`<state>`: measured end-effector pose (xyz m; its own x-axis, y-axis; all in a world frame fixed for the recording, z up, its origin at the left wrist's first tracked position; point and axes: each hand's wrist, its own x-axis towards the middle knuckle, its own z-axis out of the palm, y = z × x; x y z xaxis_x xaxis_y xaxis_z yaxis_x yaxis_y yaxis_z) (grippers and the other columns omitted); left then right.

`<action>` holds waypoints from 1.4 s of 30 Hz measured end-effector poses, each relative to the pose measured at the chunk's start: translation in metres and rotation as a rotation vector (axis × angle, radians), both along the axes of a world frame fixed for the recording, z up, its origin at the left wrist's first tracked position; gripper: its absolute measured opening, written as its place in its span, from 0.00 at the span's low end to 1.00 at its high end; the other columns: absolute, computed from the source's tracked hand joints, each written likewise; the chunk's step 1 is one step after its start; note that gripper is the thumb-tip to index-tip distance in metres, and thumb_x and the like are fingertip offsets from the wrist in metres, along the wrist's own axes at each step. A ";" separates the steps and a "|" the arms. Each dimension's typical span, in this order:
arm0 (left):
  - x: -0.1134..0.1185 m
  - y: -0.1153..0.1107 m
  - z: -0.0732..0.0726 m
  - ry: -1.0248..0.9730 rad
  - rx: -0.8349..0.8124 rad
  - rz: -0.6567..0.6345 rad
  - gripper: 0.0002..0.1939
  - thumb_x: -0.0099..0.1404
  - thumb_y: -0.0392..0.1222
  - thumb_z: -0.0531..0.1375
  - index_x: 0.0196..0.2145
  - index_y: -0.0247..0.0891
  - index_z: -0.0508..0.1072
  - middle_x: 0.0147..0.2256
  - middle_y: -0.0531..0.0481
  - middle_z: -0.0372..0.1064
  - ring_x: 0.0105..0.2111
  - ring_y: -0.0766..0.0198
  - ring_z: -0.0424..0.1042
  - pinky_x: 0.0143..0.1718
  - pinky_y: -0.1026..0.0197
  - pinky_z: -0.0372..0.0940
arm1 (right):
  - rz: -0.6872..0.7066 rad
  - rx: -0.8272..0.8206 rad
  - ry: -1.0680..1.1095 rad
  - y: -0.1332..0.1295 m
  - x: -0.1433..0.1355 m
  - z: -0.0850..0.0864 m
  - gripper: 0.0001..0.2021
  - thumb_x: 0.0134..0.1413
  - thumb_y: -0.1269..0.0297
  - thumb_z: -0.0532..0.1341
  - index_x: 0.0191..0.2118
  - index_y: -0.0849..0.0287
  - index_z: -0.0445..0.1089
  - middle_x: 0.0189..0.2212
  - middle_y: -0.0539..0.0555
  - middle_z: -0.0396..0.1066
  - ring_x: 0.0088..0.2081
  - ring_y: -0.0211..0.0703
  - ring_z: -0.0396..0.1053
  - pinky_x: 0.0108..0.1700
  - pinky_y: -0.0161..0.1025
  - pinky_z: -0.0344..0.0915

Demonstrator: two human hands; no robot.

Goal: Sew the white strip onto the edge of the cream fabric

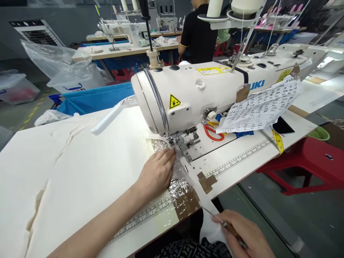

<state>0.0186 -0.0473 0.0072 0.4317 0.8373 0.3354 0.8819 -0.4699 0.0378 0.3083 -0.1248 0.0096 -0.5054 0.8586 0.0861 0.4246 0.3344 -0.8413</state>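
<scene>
My left hand (157, 171) lies with its fingers stretched out, pressing down beside the needle area of a white sewing machine (188, 96). Under and beside its fingers is shiny clear plastic film (180, 190). A narrow white strip of material (197, 184) runs from the presser foot toward the table's front edge and hangs down. Below that edge, my right hand (242, 231) is closed round a slim, pointed metal tool with a brown handle (229, 227). Its tip meets the strip; its exact kind is unclear.
Red-handled scissors (212, 133) lie behind the needle, near a handwritten paper (260, 105). A yellow tape measure (278, 141) hangs over the right edge. A red stool (306, 165) stands at right, a blue cloth bin (96, 98) behind the table. Another person (200, 34) works beyond.
</scene>
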 end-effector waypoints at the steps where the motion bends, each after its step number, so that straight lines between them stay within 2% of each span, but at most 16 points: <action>1: 0.000 0.000 0.000 -0.015 0.003 -0.001 0.23 0.68 0.31 0.47 0.57 0.28 0.69 0.54 0.36 0.70 0.56 0.50 0.68 0.56 0.43 0.68 | -0.010 -0.003 0.004 0.000 0.000 -0.001 0.14 0.67 0.70 0.48 0.48 0.48 0.67 0.30 0.53 0.72 0.29 0.44 0.71 0.30 0.36 0.68; 5: -0.001 0.000 -0.001 -0.056 0.001 -0.003 0.23 0.67 0.31 0.48 0.56 0.26 0.69 0.55 0.36 0.70 0.57 0.50 0.67 0.58 0.43 0.67 | -0.047 -0.111 0.026 -0.002 -0.005 -0.002 0.12 0.69 0.63 0.50 0.46 0.48 0.71 0.31 0.54 0.73 0.28 0.43 0.70 0.32 0.35 0.69; 7: -0.001 0.000 -0.001 -0.076 -0.001 -0.010 0.23 0.67 0.32 0.48 0.56 0.26 0.70 0.55 0.37 0.70 0.57 0.49 0.66 0.58 0.42 0.66 | -0.084 -0.190 0.053 -0.002 -0.008 -0.002 0.14 0.69 0.57 0.50 0.47 0.48 0.72 0.32 0.54 0.73 0.24 0.41 0.67 0.28 0.34 0.67; 11: -0.004 0.002 -0.002 -0.109 -0.026 -0.010 0.24 0.67 0.32 0.48 0.58 0.27 0.69 0.56 0.37 0.69 0.58 0.49 0.65 0.59 0.41 0.65 | -0.205 -0.367 0.088 -0.002 -0.013 -0.004 0.18 0.67 0.48 0.52 0.45 0.50 0.75 0.23 0.49 0.65 0.18 0.38 0.56 0.20 0.33 0.59; 13: -0.006 0.005 -0.002 -0.116 -0.051 -0.003 0.24 0.67 0.33 0.49 0.59 0.28 0.68 0.57 0.38 0.68 0.59 0.49 0.64 0.60 0.40 0.65 | -0.262 -0.421 0.122 0.001 -0.015 -0.006 0.18 0.65 0.47 0.54 0.42 0.51 0.76 0.21 0.48 0.63 0.20 0.38 0.57 0.22 0.33 0.60; 17: -0.013 0.009 -0.003 -0.139 -0.094 -0.022 0.25 0.67 0.33 0.48 0.61 0.30 0.65 0.59 0.39 0.66 0.61 0.50 0.63 0.62 0.41 0.62 | -0.332 -0.592 0.343 0.003 -0.024 -0.016 0.17 0.58 0.44 0.61 0.38 0.54 0.75 0.26 0.50 0.67 0.26 0.41 0.65 0.28 0.34 0.65; 20: -0.017 0.009 -0.004 -0.154 -0.111 -0.045 0.26 0.67 0.31 0.47 0.61 0.30 0.64 0.60 0.39 0.65 0.62 0.52 0.61 0.63 0.42 0.62 | -0.329 -0.774 0.536 -0.002 -0.036 -0.025 0.19 0.56 0.43 0.62 0.41 0.55 0.74 0.27 0.52 0.69 0.28 0.44 0.69 0.31 0.37 0.68; 22: -0.018 0.008 -0.005 -0.137 -0.106 -0.062 0.25 0.67 0.31 0.46 0.61 0.28 0.64 0.60 0.38 0.64 0.63 0.53 0.60 0.63 0.44 0.62 | -0.321 -0.842 0.556 -0.008 -0.043 -0.028 0.20 0.56 0.43 0.63 0.42 0.54 0.74 0.29 0.52 0.70 0.28 0.43 0.69 0.31 0.37 0.68; 24: -0.017 0.006 -0.007 -0.096 -0.078 -0.069 0.24 0.68 0.31 0.46 0.60 0.27 0.64 0.60 0.37 0.63 0.63 0.51 0.59 0.63 0.44 0.62 | -0.330 -0.818 0.495 -0.013 -0.047 -0.027 0.19 0.56 0.43 0.63 0.41 0.54 0.75 0.29 0.51 0.70 0.28 0.42 0.67 0.30 0.35 0.66; 28: -0.007 0.004 -0.007 -0.039 -0.037 -0.014 0.23 0.70 0.33 0.46 0.60 0.26 0.64 0.59 0.33 0.62 0.61 0.45 0.60 0.60 0.40 0.65 | -0.366 -0.586 0.284 -0.010 -0.042 -0.017 0.17 0.62 0.45 0.58 0.40 0.52 0.75 0.25 0.49 0.63 0.26 0.39 0.58 0.27 0.33 0.59; 30: -0.002 0.005 -0.005 -0.042 -0.040 0.024 0.22 0.71 0.34 0.46 0.58 0.26 0.66 0.57 0.32 0.63 0.58 0.44 0.62 0.56 0.39 0.67 | -0.340 -0.507 0.217 -0.003 -0.037 -0.012 0.16 0.64 0.47 0.56 0.41 0.52 0.74 0.24 0.48 0.60 0.24 0.39 0.55 0.26 0.33 0.57; 33: 0.000 0.010 0.000 -0.039 -0.036 0.062 0.20 0.70 0.33 0.46 0.55 0.25 0.68 0.52 0.32 0.64 0.52 0.45 0.64 0.51 0.41 0.71 | -0.273 -0.509 0.223 0.007 -0.036 -0.007 0.15 0.65 0.49 0.56 0.43 0.52 0.74 0.23 0.47 0.58 0.24 0.38 0.54 0.26 0.33 0.57; 35: -0.001 0.014 0.001 -0.037 -0.033 0.064 0.20 0.69 0.32 0.46 0.53 0.25 0.70 0.49 0.33 0.65 0.48 0.46 0.64 0.48 0.41 0.71 | -0.259 -0.623 0.317 0.012 -0.041 -0.006 0.15 0.63 0.48 0.59 0.42 0.53 0.75 0.25 0.48 0.61 0.25 0.38 0.57 0.28 0.32 0.59; 38: -0.006 0.018 0.002 -0.086 -0.018 0.027 0.18 0.69 0.32 0.47 0.52 0.26 0.71 0.45 0.35 0.66 0.45 0.48 0.65 0.46 0.41 0.72 | -0.289 -0.966 0.567 0.015 -0.054 -0.006 0.17 0.52 0.48 0.68 0.40 0.56 0.77 0.31 0.52 0.69 0.30 0.39 0.65 0.32 0.33 0.64; 40: -0.009 0.018 0.001 -0.143 0.001 -0.021 0.18 0.69 0.31 0.48 0.52 0.27 0.70 0.44 0.36 0.67 0.45 0.50 0.65 0.45 0.44 0.72 | -0.322 -1.162 0.696 0.015 -0.062 -0.005 0.19 0.46 0.49 0.72 0.40 0.56 0.77 0.32 0.53 0.71 0.32 0.40 0.68 0.35 0.35 0.66; 42: -0.011 0.017 0.001 -0.177 0.017 -0.067 0.17 0.69 0.29 0.48 0.51 0.27 0.70 0.45 0.37 0.67 0.45 0.51 0.66 0.45 0.46 0.72 | -0.356 -1.202 0.725 0.015 -0.064 -0.003 0.19 0.46 0.51 0.72 0.41 0.56 0.77 0.33 0.52 0.71 0.34 0.41 0.69 0.37 0.35 0.66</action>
